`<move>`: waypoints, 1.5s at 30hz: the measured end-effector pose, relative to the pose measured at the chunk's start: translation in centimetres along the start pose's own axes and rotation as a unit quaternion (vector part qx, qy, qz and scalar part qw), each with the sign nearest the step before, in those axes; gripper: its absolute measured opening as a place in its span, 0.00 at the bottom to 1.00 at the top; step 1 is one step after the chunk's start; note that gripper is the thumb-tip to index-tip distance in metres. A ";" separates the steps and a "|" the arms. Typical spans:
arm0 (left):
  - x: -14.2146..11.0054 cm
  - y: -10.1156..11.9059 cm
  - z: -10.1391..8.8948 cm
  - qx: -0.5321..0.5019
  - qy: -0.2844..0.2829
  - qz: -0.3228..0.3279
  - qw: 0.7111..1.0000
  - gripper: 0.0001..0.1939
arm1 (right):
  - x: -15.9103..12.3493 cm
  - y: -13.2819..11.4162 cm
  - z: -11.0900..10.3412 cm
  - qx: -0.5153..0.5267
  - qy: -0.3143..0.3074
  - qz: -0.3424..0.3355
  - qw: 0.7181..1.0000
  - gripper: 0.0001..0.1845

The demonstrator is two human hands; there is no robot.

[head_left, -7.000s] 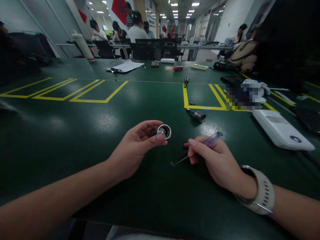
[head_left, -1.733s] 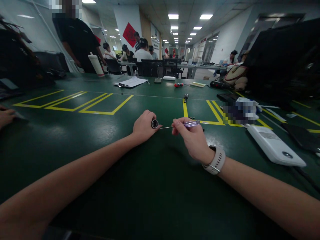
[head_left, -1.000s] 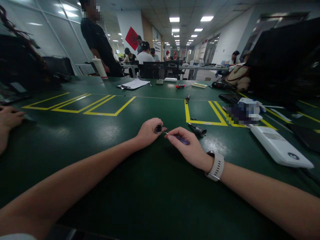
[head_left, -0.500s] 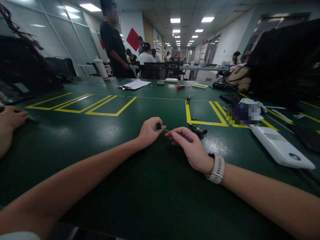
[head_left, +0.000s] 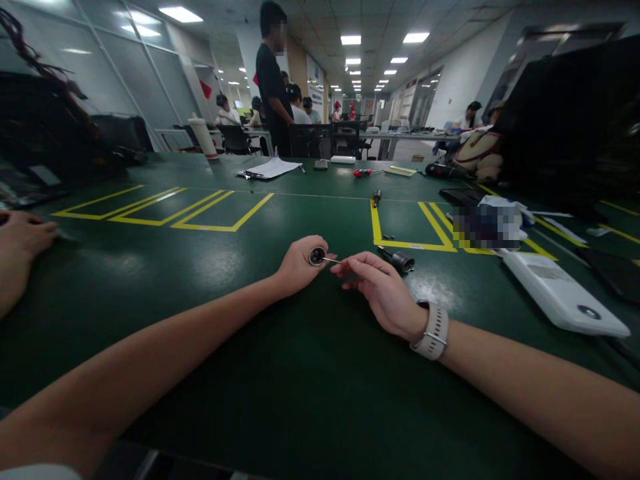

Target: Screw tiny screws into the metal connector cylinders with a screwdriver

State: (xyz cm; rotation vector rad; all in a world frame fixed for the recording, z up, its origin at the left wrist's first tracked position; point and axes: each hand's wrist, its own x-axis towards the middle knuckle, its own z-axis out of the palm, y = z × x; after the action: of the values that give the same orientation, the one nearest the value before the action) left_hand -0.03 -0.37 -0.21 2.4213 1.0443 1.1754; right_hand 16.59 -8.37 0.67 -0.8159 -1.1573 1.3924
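Observation:
My left hand (head_left: 300,267) is closed around a small dark cylindrical metal part (head_left: 317,256), its open round end turned toward me. A thin-shafted screwdriver (head_left: 333,261) is pinched between the fingers of my right hand (head_left: 383,290); its shaft reaches the part's rim, and the handle is now hidden by the hand. Where exactly the tip sits I cannot tell. Beyond my right hand, a dark metal cylinder with a narrower stem (head_left: 399,258) lies on the green table (head_left: 280,373).
Yellow tape (head_left: 415,247) marks boxes, with small dark pieces (head_left: 389,237) and a metal part (head_left: 377,197) by one. A white device (head_left: 565,293) lies right; a red screwdriver (head_left: 363,173) and clipboard (head_left: 270,169) lie farther back. Another person's hand (head_left: 25,243) rests left.
The fingers of my right hand have shifted on the screwdriver, and its purple handle has gone from sight. The left hand stays almost still. A standing person in the background has moved right.

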 end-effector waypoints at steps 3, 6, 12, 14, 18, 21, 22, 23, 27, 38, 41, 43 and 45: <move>0.0 0.0 0.0 0.016 0.001 -0.014 1.000 0.12 | 0.0 0.1 0.0 -0.011 0.012 -0.012 1.000 0.06; 0.1 0.1 0.0 0.061 -0.003 -0.019 0.998 0.10 | -0.2 0.3 0.1 -0.059 0.018 -0.036 0.997 0.07; 0.1 0.1 -0.1 0.121 -0.043 0.004 0.992 0.10 | -0.3 0.2 0.2 -0.108 0.005 -0.038 0.993 0.08; 0.1 0.0 -0.1 0.104 -0.034 0.000 0.994 0.10 | -0.2 0.1 0.1 -0.071 0.004 -0.021 0.997 0.07; 0.1 -0.3 0.1 0.032 -0.015 -0.005 0.999 0.10 | 0.1 -0.2 -0.2 0.010 0.000 0.020 1.000 0.06; 0.1 -0.4 0.3 -0.018 -0.006 -0.003 1.000 0.11 | 0.2 -0.2 -0.1 0.044 -0.006 0.036 0.998 0.06; 0.1 -0.5 0.3 -0.026 -0.002 -0.003 1.000 0.11 | 0.2 -0.2 -0.1 0.050 -0.004 0.036 0.998 0.06; 0.1 -0.5 0.4 -0.027 0.002 -0.004 1.000 0.12 | 0.2 -0.2 0.0 0.053 0.001 0.033 0.998 0.06; 0.2 -0.5 0.4 0.034 0.003 -0.017 0.999 0.11 | -0.1 -0.1 0.2 0.015 0.024 -0.002 1.000 0.06; 0.1 -0.4 0.2 0.056 -0.021 0.019 0.998 0.10 | -0.2 0.0 -0.1 -0.005 0.002 0.022 1.000 0.05; 0.1 -0.4 0.2 -0.008 -0.016 0.029 0.999 0.10 | -0.1 -0.2 -0.1 0.039 -0.002 0.040 0.998 0.05; 0.1 -0.4 0.2 -0.044 -0.021 0.033 0.998 0.11 | 0.0 -0.2 -0.1 0.051 -0.011 0.042 0.998 0.05; 0.1 -0.4 0.2 -0.057 -0.029 0.034 0.997 0.12 | -0.1 0.0 -0.1 0.050 -0.013 0.033 0.998 0.05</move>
State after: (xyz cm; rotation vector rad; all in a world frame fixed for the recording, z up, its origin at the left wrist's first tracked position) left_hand 0.00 -0.06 -0.52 2.4045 0.8613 1.1456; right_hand 16.76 -8.43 0.66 -0.7712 -1.0800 1.5075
